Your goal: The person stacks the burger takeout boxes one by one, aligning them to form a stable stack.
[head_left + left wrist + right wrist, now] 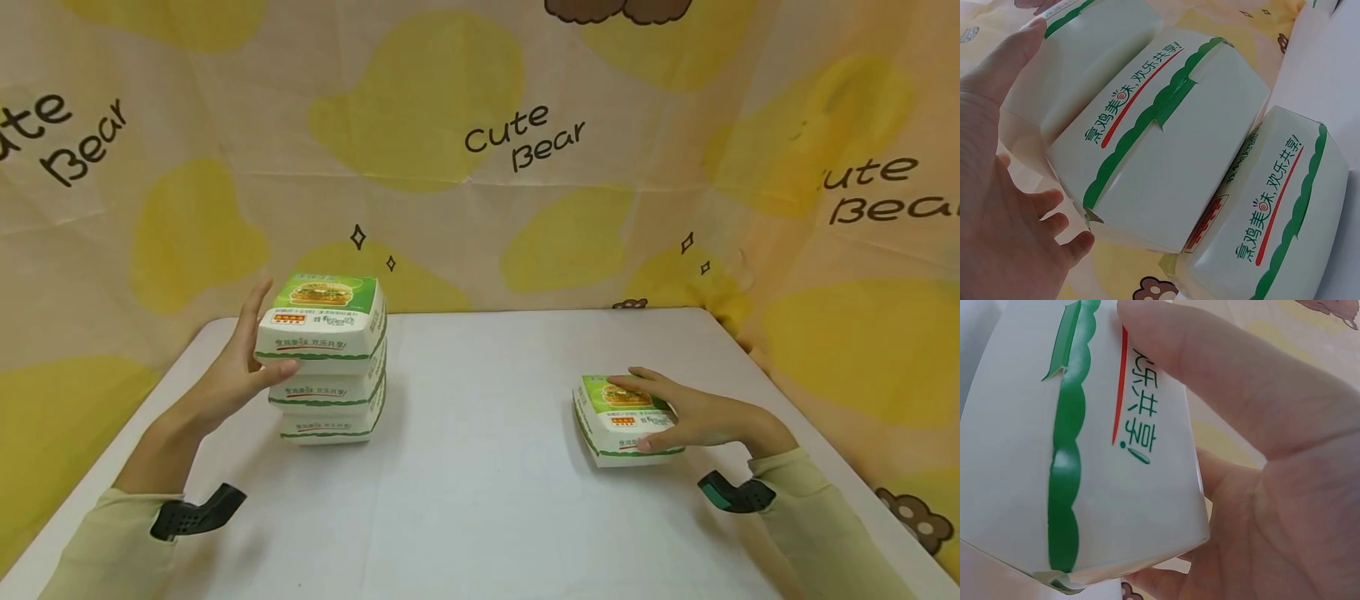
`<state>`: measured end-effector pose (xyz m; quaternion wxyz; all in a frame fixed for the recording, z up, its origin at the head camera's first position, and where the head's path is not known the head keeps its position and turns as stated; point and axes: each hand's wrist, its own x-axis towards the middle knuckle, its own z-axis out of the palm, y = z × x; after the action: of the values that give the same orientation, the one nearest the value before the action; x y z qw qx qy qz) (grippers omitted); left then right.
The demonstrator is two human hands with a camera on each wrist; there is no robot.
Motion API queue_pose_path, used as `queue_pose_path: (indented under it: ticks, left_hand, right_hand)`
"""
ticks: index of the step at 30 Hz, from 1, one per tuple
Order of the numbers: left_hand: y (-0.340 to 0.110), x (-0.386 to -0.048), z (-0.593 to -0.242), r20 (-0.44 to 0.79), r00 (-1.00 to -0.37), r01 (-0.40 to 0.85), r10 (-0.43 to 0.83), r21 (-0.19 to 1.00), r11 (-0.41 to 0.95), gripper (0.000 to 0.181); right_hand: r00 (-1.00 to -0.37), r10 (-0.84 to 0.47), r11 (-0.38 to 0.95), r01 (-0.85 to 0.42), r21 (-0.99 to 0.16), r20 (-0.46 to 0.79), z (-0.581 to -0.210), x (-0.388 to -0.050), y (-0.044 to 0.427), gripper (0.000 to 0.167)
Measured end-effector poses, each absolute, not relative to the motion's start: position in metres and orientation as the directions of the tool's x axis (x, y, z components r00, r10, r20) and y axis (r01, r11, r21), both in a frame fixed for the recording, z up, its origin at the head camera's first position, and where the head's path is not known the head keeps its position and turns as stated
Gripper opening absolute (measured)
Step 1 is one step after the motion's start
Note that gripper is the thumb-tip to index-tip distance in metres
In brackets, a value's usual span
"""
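Three white burger boxes with green lids stand stacked at the left of the table. The top box point(322, 321) sits slightly off to the left of the middle box point(318, 390) and the bottom box point(326, 427). My left hand point(225, 371) is beside the stack, its thumb at the top box's front lower edge and its fingers spread along the left side. Several of its fingertips point(1079, 244) show loosely bent, apart from the boxes. On the right, my right hand point(705, 417) grips a single burger box point(600, 425), thumb on the front and fingers over the far side.
A white table point(480, 500) lies under the boxes, with a stretch of bare tabletop between the stack and the single box. Behind it hangs a yellow-patterned cloth point(420, 100). Dark straps point(198, 512) sit on both wrists.
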<state>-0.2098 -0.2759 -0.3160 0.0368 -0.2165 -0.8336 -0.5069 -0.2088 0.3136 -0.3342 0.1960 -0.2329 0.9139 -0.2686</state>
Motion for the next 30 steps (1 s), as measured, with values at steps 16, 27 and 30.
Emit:
queue_pose_path:
  ticks: [16, 27, 30]
  left_hand:
    - [-0.2765, -0.209, -0.3158, 0.285, -0.905, 0.402, 0.316, 0.818, 0.412, 0.101]
    - [-0.2766, -0.2098, -0.3157, 0.293, -0.899, 0.411, 0.326, 0.822, 0.395, 0.104]
    - [-0.2772, -0.2101, -0.3159, 0.286, -0.899, 0.406, 0.332, 0.83, 0.383, 0.104]
  right_hand:
    - [-0.818, -0.53, 0.747, -0.327, -0.579, -0.223, -0.3333, -0.2075, 0.3128, 0.094]
    - [-0.822, -0.528, 0.75, -0.333, -0.571, -0.215, -0.3333, -0.2076, 0.3121, 0.093]
    - [-0.823, -0.532, 0.752, -0.349, -0.56, -0.2, -0.3345, -0.2088, 0.3118, 0.092]
